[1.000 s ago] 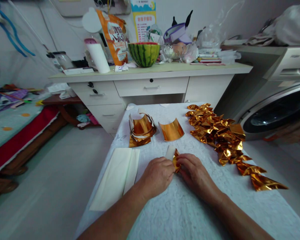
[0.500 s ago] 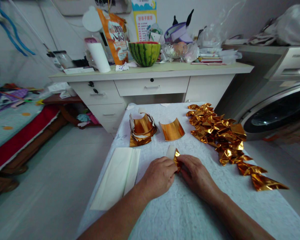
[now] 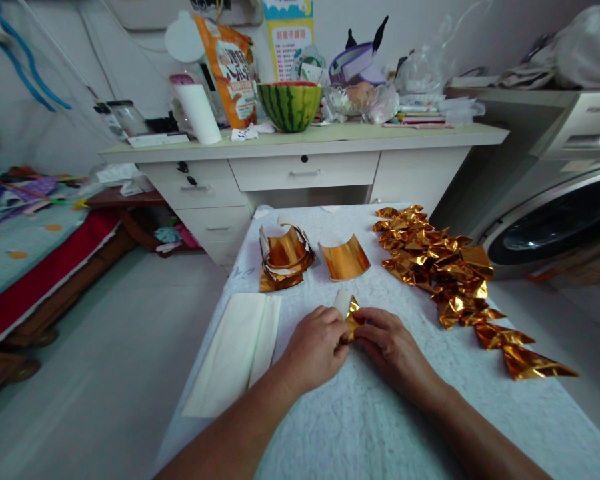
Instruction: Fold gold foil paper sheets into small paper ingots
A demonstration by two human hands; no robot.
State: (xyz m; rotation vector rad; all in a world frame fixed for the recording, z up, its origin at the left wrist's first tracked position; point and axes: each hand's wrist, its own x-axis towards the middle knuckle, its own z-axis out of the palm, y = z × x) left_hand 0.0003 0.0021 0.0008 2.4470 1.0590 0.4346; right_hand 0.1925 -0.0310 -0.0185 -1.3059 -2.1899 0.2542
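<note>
My left hand (image 3: 319,348) and my right hand (image 3: 391,345) meet over the cloth-covered table (image 3: 340,427), fingers closed on a small piece of gold foil (image 3: 352,317) between them. A white strip (image 3: 343,300) sticks up behind the foil; its lower part is hidden by my fingers. Beyond my hands lies a curved sheet of gold foil (image 3: 346,259). To its left are curled gold foil and strips (image 3: 286,257). White paper sheets (image 3: 233,353) lie left of my left hand. Twisted gold foil pieces (image 3: 440,270) form a long pile on the right.
Behind the table stands a white desk (image 3: 305,148) with a cut watermelon (image 3: 290,107), an orange pouch (image 3: 233,77) and a white roll (image 3: 200,113) on it. A washing machine (image 3: 555,173) is at the right, a bed (image 3: 35,247) at the left.
My left hand has shifted very slightly left, and its fingers have moved on the foil. The fingers of my right hand are now more pinched; more of the foil shows.
</note>
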